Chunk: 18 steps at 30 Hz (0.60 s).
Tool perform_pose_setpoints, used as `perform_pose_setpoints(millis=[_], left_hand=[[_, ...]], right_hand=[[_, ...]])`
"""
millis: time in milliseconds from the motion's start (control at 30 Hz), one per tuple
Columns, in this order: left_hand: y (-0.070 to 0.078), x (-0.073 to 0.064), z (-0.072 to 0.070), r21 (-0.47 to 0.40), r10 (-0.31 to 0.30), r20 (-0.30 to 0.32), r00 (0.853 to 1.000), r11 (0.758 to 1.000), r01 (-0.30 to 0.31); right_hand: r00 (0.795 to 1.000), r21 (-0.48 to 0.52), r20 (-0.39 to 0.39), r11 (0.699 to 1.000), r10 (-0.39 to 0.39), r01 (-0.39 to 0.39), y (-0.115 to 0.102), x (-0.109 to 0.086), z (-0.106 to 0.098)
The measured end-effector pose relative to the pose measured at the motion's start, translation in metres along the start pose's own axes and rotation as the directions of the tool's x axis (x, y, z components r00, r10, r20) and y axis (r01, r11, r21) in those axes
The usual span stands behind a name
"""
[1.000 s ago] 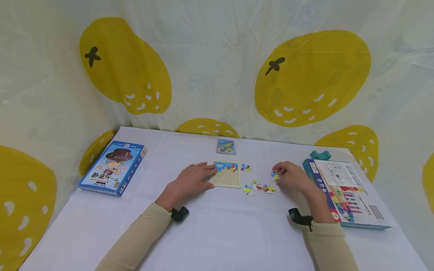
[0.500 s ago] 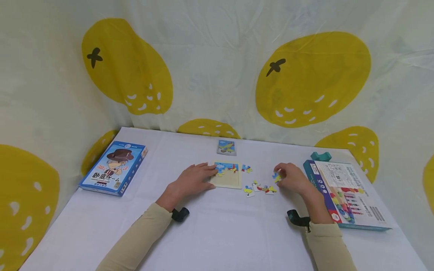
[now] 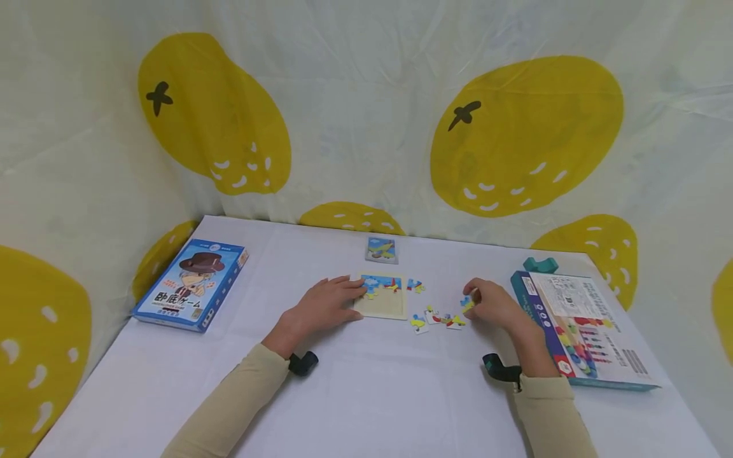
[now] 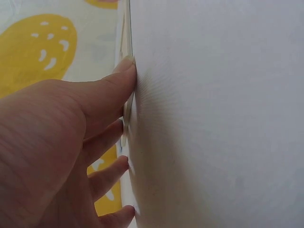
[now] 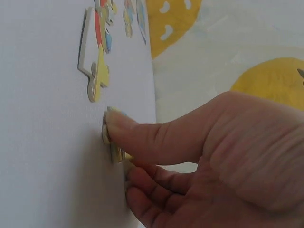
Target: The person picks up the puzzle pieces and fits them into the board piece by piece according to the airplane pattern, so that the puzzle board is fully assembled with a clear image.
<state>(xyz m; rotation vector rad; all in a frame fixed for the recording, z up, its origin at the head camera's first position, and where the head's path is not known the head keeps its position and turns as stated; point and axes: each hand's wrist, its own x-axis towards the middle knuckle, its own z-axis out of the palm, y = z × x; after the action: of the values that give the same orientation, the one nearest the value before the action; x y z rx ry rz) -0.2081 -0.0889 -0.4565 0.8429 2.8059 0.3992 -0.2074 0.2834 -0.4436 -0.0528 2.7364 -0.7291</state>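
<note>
A small wooden puzzle tray point(image 3: 380, 312) lies mid-table in the head view, with joined pieces point(image 3: 378, 284) along its far side. My left hand point(image 3: 326, 305) rests at the tray's left edge, fingers fairly straight. Its thumb point(image 4: 111, 90) touches the tray's side in the left wrist view. My right hand point(image 3: 497, 306) pinches a blue-and-yellow jigsaw piece point(image 3: 466, 305) low over the table. Thumb point(image 5: 142, 135) and fingers cover most of that piece in the right wrist view. Several loose pieces point(image 3: 420, 323) lie between the tray and this hand; one point(image 3: 416, 285) sits beside the tray's far right corner.
A small airplane picture card point(image 3: 381, 250) lies behind the tray. A blue game box point(image 3: 191, 283) is at the left. On the right lies a larger box point(image 3: 590, 331), with a teal curved block point(image 3: 540, 264) behind it. A patterned curtain point(image 3: 366, 127) borders the table's back.
My right hand has shifted slightly toward the near side with the jigsaw piece, which appears turned a little. My left hand stays at the tray's edge.
</note>
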Motion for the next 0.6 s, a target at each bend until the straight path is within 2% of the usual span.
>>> perform_pose_setpoints(millis=[133, 300, 433, 600], left_hand=[[0.001, 0.0, 0.0, -0.009, 0.004, -0.009, 1.0, 1.0, -0.004], [0.0, -0.001, 0.0, -0.008, 0.006, -0.009, 1.0, 1.0, -0.006], [0.0, 0.0, 0.0, -0.011, 0.006, -0.009, 1.0, 1.0, -0.006], [0.0, 0.0, 0.0, -0.002, 0.004, -0.008, 1.0, 1.0, -0.004]], right_hand=[[1.0, 0.025, 0.013, 1.0, 0.012, -0.012, 0.003, 0.0, -0.002], [0.999, 0.062, -0.02, 0.997, -0.051, 0.052, 0.001, 0.002, -0.003], [0.993, 0.107, -0.066, 0.989, -0.094, 0.101, -0.006, 0.004, -0.001], [0.986, 0.153, -0.148, 0.983, -0.077, 0.1, -0.018, 0.009, 0.007]])
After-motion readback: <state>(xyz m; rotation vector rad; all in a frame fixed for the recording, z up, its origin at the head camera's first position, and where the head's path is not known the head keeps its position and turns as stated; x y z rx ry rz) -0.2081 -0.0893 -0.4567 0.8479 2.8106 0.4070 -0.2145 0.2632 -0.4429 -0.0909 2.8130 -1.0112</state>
